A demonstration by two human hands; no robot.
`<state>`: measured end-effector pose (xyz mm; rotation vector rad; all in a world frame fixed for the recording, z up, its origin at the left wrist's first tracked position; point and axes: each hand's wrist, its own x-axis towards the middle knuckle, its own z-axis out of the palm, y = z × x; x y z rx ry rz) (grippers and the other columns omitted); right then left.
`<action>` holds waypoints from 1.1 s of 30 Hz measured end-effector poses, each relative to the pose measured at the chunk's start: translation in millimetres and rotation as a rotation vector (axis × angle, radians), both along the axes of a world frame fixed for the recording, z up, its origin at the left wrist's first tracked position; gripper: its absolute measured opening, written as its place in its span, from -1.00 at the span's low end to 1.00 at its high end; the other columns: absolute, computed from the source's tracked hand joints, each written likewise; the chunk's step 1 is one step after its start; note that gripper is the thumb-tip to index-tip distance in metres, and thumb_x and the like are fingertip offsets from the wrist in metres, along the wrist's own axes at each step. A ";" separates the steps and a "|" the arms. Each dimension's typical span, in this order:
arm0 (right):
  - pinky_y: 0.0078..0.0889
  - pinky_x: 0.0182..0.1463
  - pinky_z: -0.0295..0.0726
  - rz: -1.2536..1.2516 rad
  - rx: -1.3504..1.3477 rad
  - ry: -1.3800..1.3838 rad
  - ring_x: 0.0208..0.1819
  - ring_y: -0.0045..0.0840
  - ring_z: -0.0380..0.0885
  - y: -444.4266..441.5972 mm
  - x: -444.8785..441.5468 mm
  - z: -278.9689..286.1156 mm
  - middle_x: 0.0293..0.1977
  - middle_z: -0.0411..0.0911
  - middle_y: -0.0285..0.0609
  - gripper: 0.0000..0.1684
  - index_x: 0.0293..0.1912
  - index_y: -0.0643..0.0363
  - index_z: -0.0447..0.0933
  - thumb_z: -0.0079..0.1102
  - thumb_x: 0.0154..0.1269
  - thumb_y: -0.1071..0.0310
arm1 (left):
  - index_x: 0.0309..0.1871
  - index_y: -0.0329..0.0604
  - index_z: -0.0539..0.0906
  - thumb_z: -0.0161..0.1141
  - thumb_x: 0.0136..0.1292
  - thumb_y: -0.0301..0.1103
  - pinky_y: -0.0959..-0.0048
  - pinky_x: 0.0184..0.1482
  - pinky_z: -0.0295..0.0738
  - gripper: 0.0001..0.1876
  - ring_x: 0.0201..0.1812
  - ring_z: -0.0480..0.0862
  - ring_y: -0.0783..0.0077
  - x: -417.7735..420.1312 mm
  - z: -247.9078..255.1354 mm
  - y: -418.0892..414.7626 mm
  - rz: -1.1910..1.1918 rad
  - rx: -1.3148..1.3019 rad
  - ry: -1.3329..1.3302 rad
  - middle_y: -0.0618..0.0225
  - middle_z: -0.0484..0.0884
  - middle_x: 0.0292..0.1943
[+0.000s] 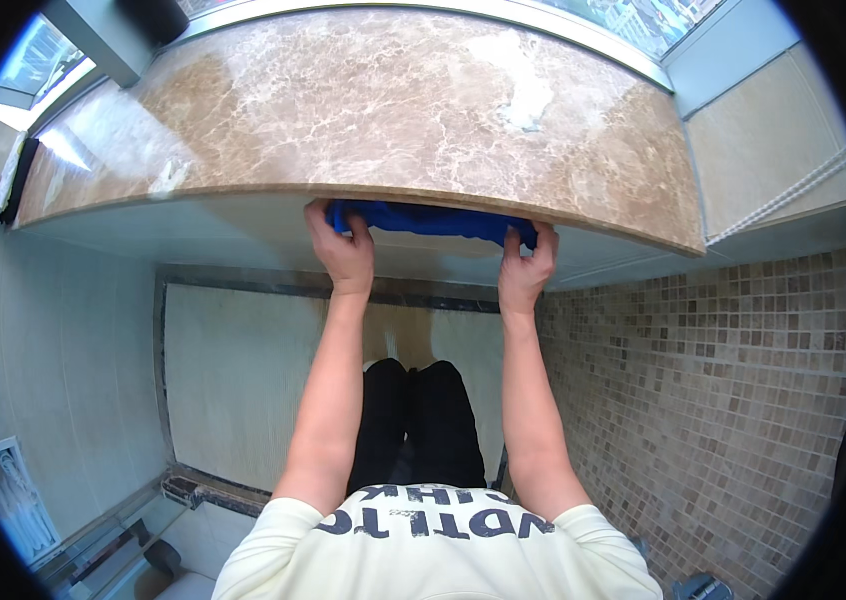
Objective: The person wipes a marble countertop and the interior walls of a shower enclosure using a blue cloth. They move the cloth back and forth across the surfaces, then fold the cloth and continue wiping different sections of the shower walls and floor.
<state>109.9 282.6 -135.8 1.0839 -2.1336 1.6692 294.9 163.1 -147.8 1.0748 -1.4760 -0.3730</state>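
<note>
A blue cloth is stretched sideways between my two hands, just below the front edge of a brown marble windowsill. My left hand pinches the cloth's left end between thumb and fingers. At the right end, my right hand grips it in the same way. Both arms reach straight forward. The sill hides part of the cloth's upper edge, and whether the cloth touches the tiled wall behind it I cannot tell.
Windows line the sill's far side. A white beaded cord hangs at the right. Small mosaic tiles cover the floor on the right, beside a pale ribbed floor panel with a dark border. A dark folded item sits at the sill's left end.
</note>
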 end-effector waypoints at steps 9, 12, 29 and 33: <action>-0.46 -0.26 0.38 -0.294 -0.220 0.341 -0.40 -0.49 0.30 -7.3 -11.0 -22.0 -0.44 0.31 -0.26 -0.65 -0.33 0.17 0.37 0.43 0.05 0.54 | 0.11 -0.37 0.26 0.29 0.07 -0.49 0.16 0.15 0.24 -0.44 -0.01 0.34 0.10 -3.1 -26.7 -17.6 0.326 -0.459 -0.176 0.08 0.23 0.01; -0.56 -0.40 0.29 -0.232 -0.229 0.307 -0.50 -0.62 0.18 -10.3 -6.8 -36.1 -0.56 0.23 -0.36 -0.65 -0.44 0.15 0.31 0.40 0.09 0.57 | -0.03 -0.24 0.24 0.40 0.03 -0.54 0.32 -0.08 0.31 -0.45 -0.09 0.30 0.26 -4.2 -32.6 -18.0 0.322 -0.504 -0.012 0.16 0.19 -0.07; 0.48 0.37 -0.21 -0.281 -0.183 0.930 0.32 0.17 0.08 -65.5 -11.3 -66.6 0.36 0.17 0.16 -0.48 0.19 -0.43 0.56 0.06 0.29 -0.27 | 0.36 0.08 0.47 -0.06 0.36 0.26 -0.29 0.41 -0.29 -0.35 0.50 -0.01 -0.35 -48.2 -49.0 -45.6 0.256 -0.987 -0.425 -0.13 0.12 0.50; 0.62 0.32 -0.18 -0.254 -0.089 0.938 0.42 0.32 -0.06 -73.0 1.1 -68.9 0.42 0.06 0.27 -0.36 0.29 -0.40 0.45 0.09 0.26 -0.28 | 0.43 -0.05 0.35 -0.20 0.35 0.39 -0.35 0.41 -0.39 -0.19 0.52 -0.05 -0.33 -47.7 -58.4 -46.6 0.299 -0.887 -0.487 -0.13 0.08 0.51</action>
